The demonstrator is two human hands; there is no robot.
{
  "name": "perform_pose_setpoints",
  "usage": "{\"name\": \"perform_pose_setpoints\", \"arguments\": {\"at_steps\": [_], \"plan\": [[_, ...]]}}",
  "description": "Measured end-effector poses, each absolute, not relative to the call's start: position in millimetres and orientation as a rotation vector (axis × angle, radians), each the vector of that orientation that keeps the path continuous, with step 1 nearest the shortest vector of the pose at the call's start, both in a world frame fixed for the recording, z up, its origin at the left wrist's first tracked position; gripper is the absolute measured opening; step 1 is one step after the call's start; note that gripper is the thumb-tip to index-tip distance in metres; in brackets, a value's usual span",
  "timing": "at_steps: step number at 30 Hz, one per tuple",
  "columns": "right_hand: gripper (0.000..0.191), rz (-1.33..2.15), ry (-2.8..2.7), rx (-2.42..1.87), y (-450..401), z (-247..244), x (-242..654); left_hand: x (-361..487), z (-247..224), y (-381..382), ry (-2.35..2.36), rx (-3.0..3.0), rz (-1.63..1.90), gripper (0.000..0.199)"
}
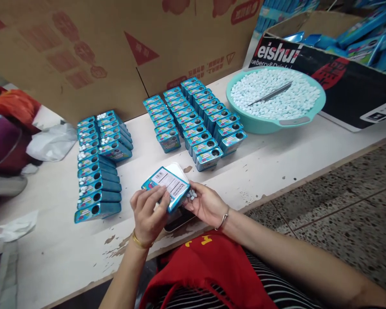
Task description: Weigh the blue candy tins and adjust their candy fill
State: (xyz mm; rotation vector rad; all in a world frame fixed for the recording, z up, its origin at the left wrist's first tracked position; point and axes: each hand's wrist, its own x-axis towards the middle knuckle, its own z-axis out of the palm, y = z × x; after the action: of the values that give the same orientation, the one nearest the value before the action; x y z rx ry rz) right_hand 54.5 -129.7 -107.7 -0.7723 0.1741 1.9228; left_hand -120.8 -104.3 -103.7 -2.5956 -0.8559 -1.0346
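My left hand is closed on a flat blue mint tin with a white printed label facing up. The tin is tilted above the table's near edge. Its right end meets my right hand, which is cupped palm up with several small pale mints in it. The tin partly hides my right fingers. Beneath the tin, a white rounded surface and a dark-edged object show only in part.
Rows of blue tins stand behind my hands; more tins, some topped with mints, stand at left. A turquoise basin holds mints and a metal scoop-like strip. Cardboard boxes line the back; a black box holds tins.
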Motion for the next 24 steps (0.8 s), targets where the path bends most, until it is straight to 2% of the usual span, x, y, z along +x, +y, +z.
{"name": "perform_pose_setpoints", "arguments": {"at_steps": [3,7,10,13,19,24], "plan": [[0.018,1.919,0.166,-0.758,-131,-109,54,-121,-103,-106,-0.825,-2.565,-1.016,0.031],[0.023,1.947,0.224,-0.809,-132,-107,51,-125,-112,-104,-0.94,-2.634,-1.008,0.039],[0.025,1.953,0.202,-0.816,-132,-105,52,-126,-117,-103,-1.046,-2.677,-1.081,0.045],[0.026,1.946,0.191,-0.835,-133,-103,55,-125,-120,-101,-1.146,-2.733,-1.175,0.043],[0.023,1.892,0.159,-0.882,-138,-106,70,-124,-134,-88,-1.69,-2.843,-1.405,0.031],[0.02,1.848,0.15,-0.937,-147,-115,87,-129,-143,-82,-1.934,-2.832,-1.518,0.039]]}}
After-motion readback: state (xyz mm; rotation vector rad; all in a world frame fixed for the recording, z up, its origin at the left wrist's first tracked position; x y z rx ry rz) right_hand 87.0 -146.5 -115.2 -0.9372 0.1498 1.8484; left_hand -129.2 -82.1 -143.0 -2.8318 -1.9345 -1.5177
